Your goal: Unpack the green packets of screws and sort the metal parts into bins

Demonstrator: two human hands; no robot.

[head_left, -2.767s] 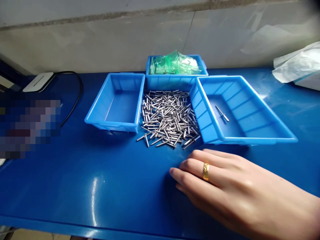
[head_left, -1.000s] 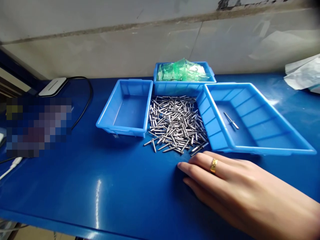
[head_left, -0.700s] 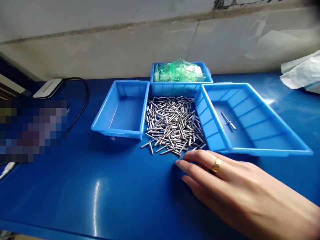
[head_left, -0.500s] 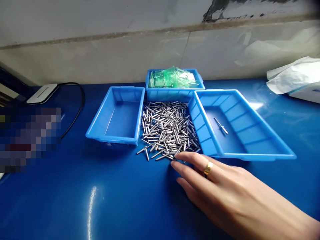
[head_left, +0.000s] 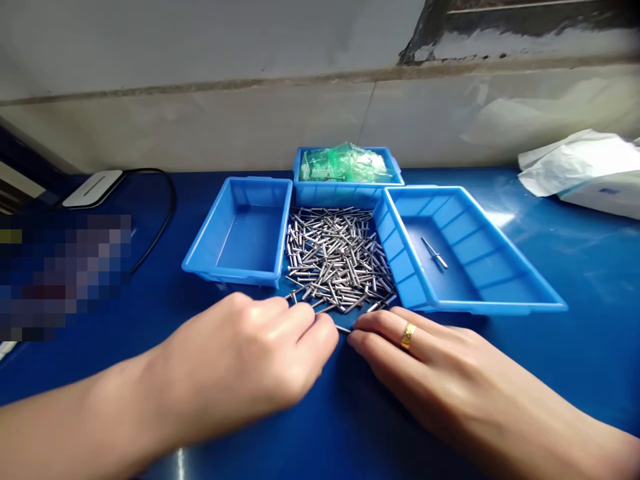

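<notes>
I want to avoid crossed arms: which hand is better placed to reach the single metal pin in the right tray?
Probably the right hand: it is just in front of the right tray, where the metal pin lies; the left hand is farther left.

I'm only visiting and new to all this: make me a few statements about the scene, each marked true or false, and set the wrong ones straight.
1. A gold ring is on the right hand. True.
2. The left bin is full of fasteners. False: the heap of fasteners lies on the blue table.
3. A single fastener lies in the right bin. True.
4. The rear bin holds nothing. False: it holds green plastic packaging.
5. A thin metal piece shows between the two hands. True.
</notes>
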